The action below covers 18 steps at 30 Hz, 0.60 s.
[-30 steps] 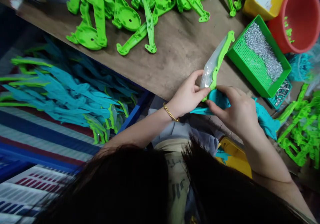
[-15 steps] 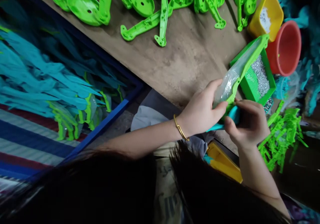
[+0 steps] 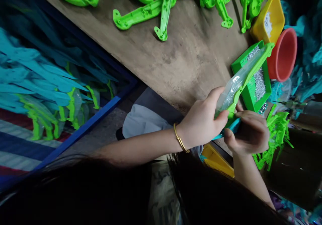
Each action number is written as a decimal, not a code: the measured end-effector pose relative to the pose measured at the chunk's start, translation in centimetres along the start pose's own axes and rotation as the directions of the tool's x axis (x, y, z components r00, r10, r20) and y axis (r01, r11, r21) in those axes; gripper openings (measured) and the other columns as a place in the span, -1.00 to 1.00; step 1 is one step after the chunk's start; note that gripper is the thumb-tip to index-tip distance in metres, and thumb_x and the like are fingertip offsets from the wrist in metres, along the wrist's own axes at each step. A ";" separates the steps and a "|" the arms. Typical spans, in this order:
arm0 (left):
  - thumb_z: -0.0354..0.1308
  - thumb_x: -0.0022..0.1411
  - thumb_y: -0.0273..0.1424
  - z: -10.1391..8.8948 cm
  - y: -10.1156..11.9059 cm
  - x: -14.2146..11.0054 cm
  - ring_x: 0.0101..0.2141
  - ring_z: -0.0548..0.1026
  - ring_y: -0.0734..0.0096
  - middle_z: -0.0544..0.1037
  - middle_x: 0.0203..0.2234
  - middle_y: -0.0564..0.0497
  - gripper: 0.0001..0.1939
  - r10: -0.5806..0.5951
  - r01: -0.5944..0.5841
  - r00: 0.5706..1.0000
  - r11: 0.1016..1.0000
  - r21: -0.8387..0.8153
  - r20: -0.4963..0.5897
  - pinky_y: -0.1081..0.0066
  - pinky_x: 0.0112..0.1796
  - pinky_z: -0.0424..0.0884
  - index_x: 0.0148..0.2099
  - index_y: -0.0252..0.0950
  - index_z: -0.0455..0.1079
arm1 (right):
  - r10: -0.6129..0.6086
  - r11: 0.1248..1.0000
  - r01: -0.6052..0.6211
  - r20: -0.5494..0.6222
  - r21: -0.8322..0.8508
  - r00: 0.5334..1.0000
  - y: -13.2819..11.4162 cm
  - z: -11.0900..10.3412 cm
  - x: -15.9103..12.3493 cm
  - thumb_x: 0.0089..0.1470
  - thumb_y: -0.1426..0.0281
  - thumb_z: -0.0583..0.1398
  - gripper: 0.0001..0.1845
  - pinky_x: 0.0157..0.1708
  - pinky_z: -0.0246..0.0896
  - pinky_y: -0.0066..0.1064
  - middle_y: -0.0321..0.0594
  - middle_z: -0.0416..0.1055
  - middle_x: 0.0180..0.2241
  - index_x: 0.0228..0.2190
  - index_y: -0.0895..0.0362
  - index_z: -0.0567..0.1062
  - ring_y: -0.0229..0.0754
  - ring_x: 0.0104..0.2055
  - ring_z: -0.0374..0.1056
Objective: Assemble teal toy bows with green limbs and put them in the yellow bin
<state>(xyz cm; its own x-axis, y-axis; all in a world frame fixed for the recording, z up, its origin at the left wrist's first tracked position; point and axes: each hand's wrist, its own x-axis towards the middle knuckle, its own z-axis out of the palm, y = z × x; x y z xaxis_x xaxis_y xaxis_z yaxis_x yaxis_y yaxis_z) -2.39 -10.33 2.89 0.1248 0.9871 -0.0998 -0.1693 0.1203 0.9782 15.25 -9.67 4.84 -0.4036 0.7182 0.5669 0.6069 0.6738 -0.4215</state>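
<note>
My left hand (image 3: 205, 119), with a gold bangle at the wrist, is closed on a long plastic toy part. It has a bright green edge strip (image 3: 248, 77) and a clear, curved shell (image 3: 232, 86). The part points away to the upper right, over a green basket. At its near end, a blue plastic part (image 3: 234, 126) lies against the green one. My right hand (image 3: 250, 132) pinches this blue part between thumb and fingers, which hide much of it. Whether the two parts are joined, I cannot tell.
Green plastic mouldings (image 3: 141, 13) lie along the bench's far side. A green basket (image 3: 251, 94) of small silvery pieces, a red tub (image 3: 285, 55) and a yellow container (image 3: 270, 18) stand right. Blue and green pieces (image 3: 37, 64) fill a blue-edged bin at left. Green pieces (image 3: 273, 137) heap beyond my right hand.
The view has swung right and come closer. Both hands keep hold of the parts, and the long part now overlaps the green basket. The right hand and blue part have tilted.
</note>
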 end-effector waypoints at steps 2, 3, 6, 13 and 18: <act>0.12 0.23 -0.43 -0.1 0.0 -0.2 -0.59 0.37 0.46 0.46 -0.53 0.08 -0.45 -0.002 0.002 1.000 1.000 0.012 0.005 0.44 -0.55 0.27 0.26 -0.32 0.18 | -0.015 1.000 0.015 0.002 -0.004 1.000 0.0 0.0 -0.2 -0.21 0.31 0.35 -0.46 -0.19 0.49 0.16 -0.17 0.39 -0.32 -0.10 0.00 0.45 -0.01 -0.28 0.41; 0.11 0.24 -0.44 -0.1 0.0 -0.3 -0.59 0.37 0.47 0.47 -0.52 0.08 -0.45 0.000 0.000 1.000 1.000 0.016 0.013 0.45 -0.55 0.26 0.26 -0.33 0.17 | -0.031 0.999 0.030 -0.002 -0.009 1.000 0.1 0.0 -0.3 -0.22 0.31 0.35 -0.46 -0.18 0.49 0.15 -0.17 0.39 -0.32 -0.10 0.01 0.45 -0.01 -0.28 0.41; 0.10 0.25 -0.45 -0.2 0.1 -0.5 -0.58 0.39 0.49 0.51 -0.48 0.05 -0.45 0.016 -0.016 0.998 1.000 -0.005 0.060 0.47 -0.55 0.25 0.28 -0.32 0.14 | -0.055 0.997 0.055 -0.005 -0.045 0.998 0.1 -0.2 -0.6 -0.25 0.30 0.36 -0.45 -0.18 0.49 0.14 -0.17 0.41 -0.33 -0.13 0.02 0.44 -0.02 -0.29 0.41; 0.15 0.24 -0.44 -0.4 0.0 -0.4 -0.45 0.52 0.39 0.56 -0.40 0.01 -0.45 0.013 0.000 0.995 0.993 -0.122 0.103 0.44 -0.46 0.41 0.26 -0.23 0.19 | -0.048 0.987 0.045 -0.013 -0.157 0.999 -0.1 -0.4 -0.6 -0.23 0.19 0.34 -0.54 -0.26 0.49 0.10 -0.22 0.43 -0.36 -0.22 -0.04 0.39 -0.01 -0.32 0.42; 0.18 0.23 -0.43 -0.2 0.2 -0.2 -0.48 0.49 0.41 0.54 -0.44 0.05 -0.46 0.007 0.005 0.997 0.990 -0.138 0.080 0.43 -0.48 0.41 0.25 -0.18 0.23 | -0.103 0.982 0.091 -0.066 -0.166 0.993 0.5 -0.1 -0.3 -0.24 0.19 0.34 -0.53 -0.31 0.48 0.04 -0.23 0.42 -0.40 -0.22 -0.03 0.41 -0.03 -0.36 0.43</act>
<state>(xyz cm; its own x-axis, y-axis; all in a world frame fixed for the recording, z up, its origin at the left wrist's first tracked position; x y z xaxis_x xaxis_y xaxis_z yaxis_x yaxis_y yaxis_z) -2.63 -10.48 3.05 0.2012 0.9764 -0.0786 -0.3019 0.1381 0.9433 15.72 -9.59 4.55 -0.4179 0.6323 0.6524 0.6731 0.6978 -0.2451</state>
